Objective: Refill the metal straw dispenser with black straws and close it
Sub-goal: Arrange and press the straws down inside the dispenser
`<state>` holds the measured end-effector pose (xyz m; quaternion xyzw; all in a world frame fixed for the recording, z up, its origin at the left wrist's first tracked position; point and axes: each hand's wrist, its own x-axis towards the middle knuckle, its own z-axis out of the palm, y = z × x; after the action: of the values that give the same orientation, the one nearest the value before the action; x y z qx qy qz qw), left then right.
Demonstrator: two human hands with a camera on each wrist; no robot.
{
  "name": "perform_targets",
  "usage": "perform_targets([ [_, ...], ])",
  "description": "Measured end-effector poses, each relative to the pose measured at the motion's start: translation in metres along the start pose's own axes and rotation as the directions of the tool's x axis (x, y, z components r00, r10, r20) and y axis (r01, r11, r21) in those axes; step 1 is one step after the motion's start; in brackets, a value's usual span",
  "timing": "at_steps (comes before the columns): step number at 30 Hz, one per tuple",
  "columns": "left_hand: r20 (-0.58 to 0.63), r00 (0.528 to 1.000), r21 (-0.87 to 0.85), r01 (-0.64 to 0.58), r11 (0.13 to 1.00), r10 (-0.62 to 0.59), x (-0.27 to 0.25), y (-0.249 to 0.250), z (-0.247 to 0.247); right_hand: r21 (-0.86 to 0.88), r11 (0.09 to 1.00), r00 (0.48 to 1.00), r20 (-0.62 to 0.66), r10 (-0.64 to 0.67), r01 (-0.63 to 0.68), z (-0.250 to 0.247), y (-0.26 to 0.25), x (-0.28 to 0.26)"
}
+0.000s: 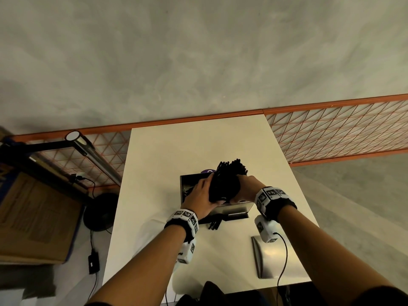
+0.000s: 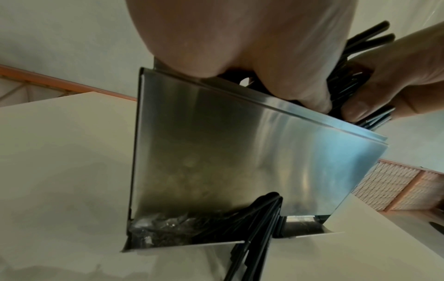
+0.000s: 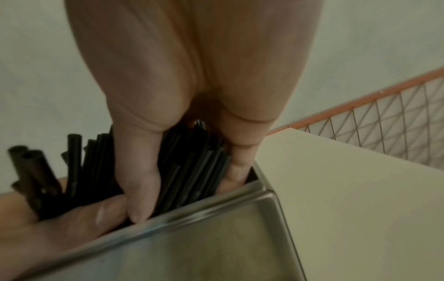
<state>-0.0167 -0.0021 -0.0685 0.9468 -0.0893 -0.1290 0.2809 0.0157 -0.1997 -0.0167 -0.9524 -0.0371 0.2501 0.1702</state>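
Hands lowering a thick bundle of black straws (image 1: 225, 182) into an open metal straw dispenser (image 1: 234, 208) on a pale tabletop (image 1: 167, 151).

Both hands wrap the bundle from either side: the left hand (image 1: 202, 200) curls its grip round the near end, and the right hand (image 1: 245, 188) closes its grip from the right, thumb and fingers pressed into the straws at the box's top rim. The bundle tilts away from the person, its lower end inside the dispenser's open top and its far ends fanning above it. At the base of the dispenser, a few loose straws (image 2: 254, 228) poke out of the front tray onto the tabletop. A flat metal lid (image 1: 265, 257) lies apart on the tabletop, near the right forearm. An orange wire-mesh panel (image 1: 331, 129) runs behind the tabletop.
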Motion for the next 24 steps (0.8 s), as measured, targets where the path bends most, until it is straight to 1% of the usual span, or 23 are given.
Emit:
perform_targets([
  [4, 0.003, 1.0, 0.0, -0.002, 1.0, 0.002, 0.0, 0.001, 0.0, 0.097, 0.995, 1.0, 0.02, -0.004, 0.002, 0.002, 0.003, -0.001],
  [8, 0.001, 1.0, -0.009, -0.001, 1.0, 0.001, 0.001, -0.001, 0.001, 0.147, 0.989, 0.999, 0.035, -0.01, 0.005, 0.002, 0.004, 0.001],
  [11, -0.012, 1.0, -0.023, -0.003, 1.0, 0.003, 0.002, -0.001, 0.001, 0.168, 0.986, 1.0, 0.003, -0.001, 0.001, 0.003, 0.006, 0.002],
  [14, -0.014, 1.0, -0.037, -0.004, 0.999, 0.003, 0.002, -0.001, 0.0, 0.232, 0.973, 1.0, -0.024, -0.004, 0.009, 0.005, 0.009, 0.004],
  [24, -0.055, 0.998, -0.177, 0.027, 0.984, -0.037, 0.005, -0.003, 0.001, 0.403, 0.913, 0.992, -0.123, -0.015, 0.064, 0.0, 0.013, -0.005],
])
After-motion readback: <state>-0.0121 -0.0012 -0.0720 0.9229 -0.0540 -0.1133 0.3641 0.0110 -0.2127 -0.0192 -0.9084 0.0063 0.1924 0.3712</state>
